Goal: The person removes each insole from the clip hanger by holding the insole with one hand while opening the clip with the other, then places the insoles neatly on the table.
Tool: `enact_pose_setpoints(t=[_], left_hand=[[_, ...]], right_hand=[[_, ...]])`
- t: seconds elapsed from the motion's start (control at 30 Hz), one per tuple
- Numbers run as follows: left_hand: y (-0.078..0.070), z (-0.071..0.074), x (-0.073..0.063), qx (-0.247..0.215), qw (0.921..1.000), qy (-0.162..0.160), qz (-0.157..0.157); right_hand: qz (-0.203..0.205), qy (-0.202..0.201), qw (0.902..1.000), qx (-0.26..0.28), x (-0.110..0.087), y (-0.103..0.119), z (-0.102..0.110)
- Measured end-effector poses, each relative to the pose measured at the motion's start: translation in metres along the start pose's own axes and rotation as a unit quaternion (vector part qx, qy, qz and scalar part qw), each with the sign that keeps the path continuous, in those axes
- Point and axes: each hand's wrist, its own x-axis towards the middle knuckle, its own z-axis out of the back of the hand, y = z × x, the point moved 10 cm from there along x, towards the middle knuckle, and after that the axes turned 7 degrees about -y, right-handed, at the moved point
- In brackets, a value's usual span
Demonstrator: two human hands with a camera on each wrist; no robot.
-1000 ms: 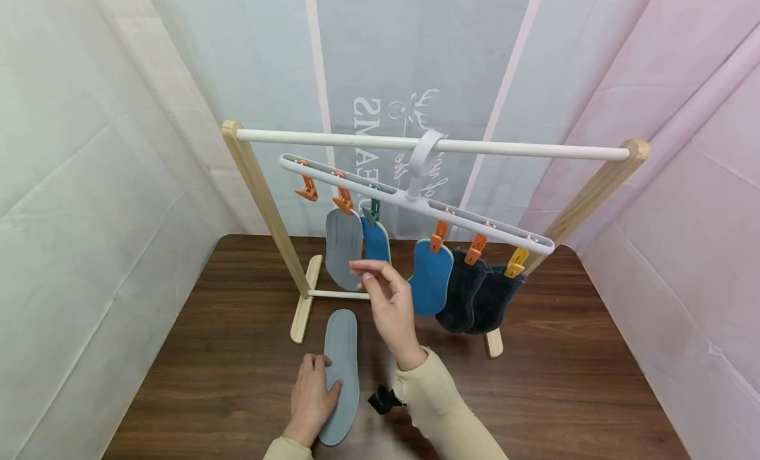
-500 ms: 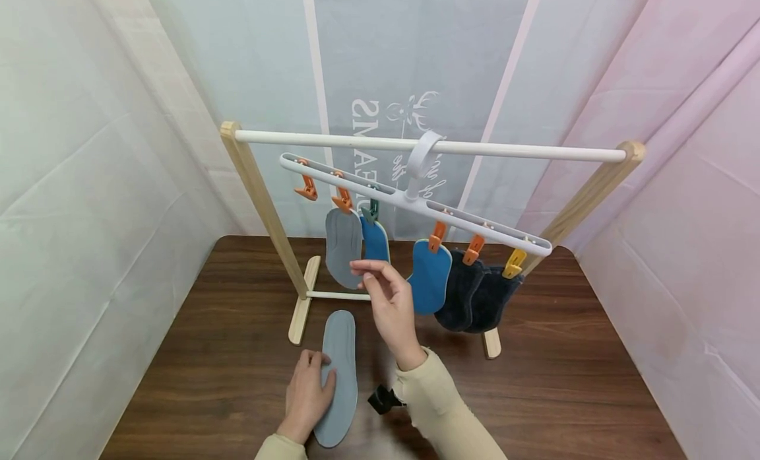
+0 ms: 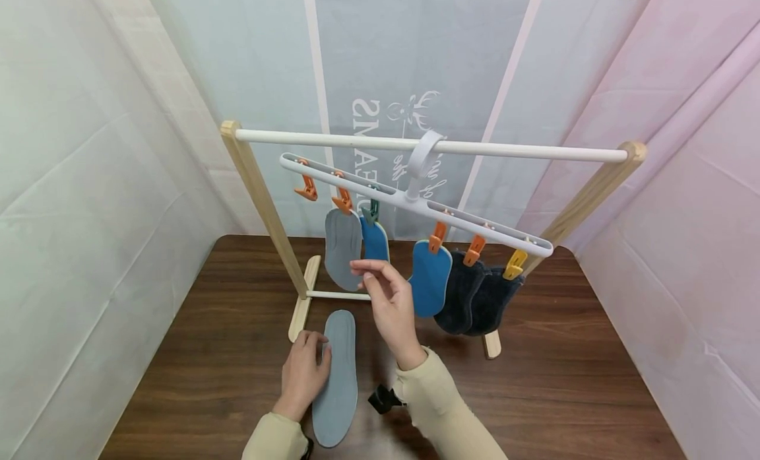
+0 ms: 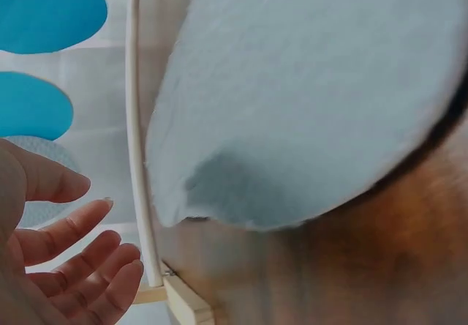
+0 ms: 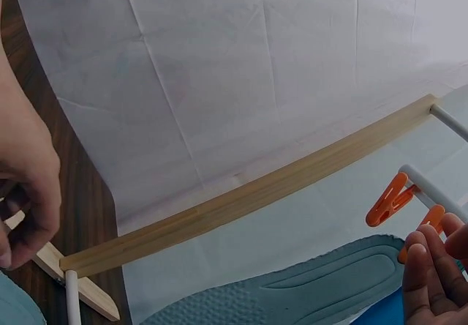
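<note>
A grey insole point(image 3: 335, 397) lies on the wooden table. My left hand point(image 3: 301, 375) is at its left edge, fingers relaxed; the left wrist view has that hand point(image 4: 69, 255) with fingers spread and nothing between them. My right hand point(image 3: 393, 311) is raised before the hanger, fingers loosely bent and holding nothing. Just behind its fingertips hangs another grey insole point(image 3: 342, 242), clipped by an orange clothespin point(image 3: 343, 201). Beside that hangs a blue insole point(image 3: 374, 239) from a green clothespin point(image 3: 371, 212). The outermost orange clothespin point(image 3: 307, 189) on the left holds nothing.
A white clip hanger point(image 3: 413, 199) hooks over the white rod point(image 3: 332, 140) of a wooden-legged rack. On its right half hang a blue insole point(image 3: 431, 275) and two dark fuzzy pieces point(image 3: 454, 305). Pale curtains surround the table point(image 3: 564, 381).
My left hand has shifted away from me and slightly left, its thumb lifting off the grey insole. The insole turned slightly, its near end moving left. My right hand stays put.
</note>
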Motion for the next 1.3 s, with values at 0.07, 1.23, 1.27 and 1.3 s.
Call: enact_pose_setpoints(t=[0.07, 1.23, 1.27, 1.3], left_hand=[[0.0, 0.002, 0.004, -0.001, 1.0, -0.002, 0.0], [-0.014, 0.001, 0.051, -0.077, 0.9969, -0.006, 0.013], [-0.014, 0.001, 0.052, -0.078, 0.9968, -0.006, 0.014], [-0.014, 0.001, 0.054, -0.08, 0.9967, -0.006, 0.014]], right_hand=[[0.001, 0.0, 1.0, -0.001, 0.0, 0.0, 0.0], [-0.009, -0.005, 0.9999, 0.005, 0.0, -0.003, 0.002], [-0.009, -0.005, 0.9999, 0.005, 0.0, -0.003, 0.002], [-0.009, -0.006, 0.9999, 0.005, 0.0, -0.003, 0.002]])
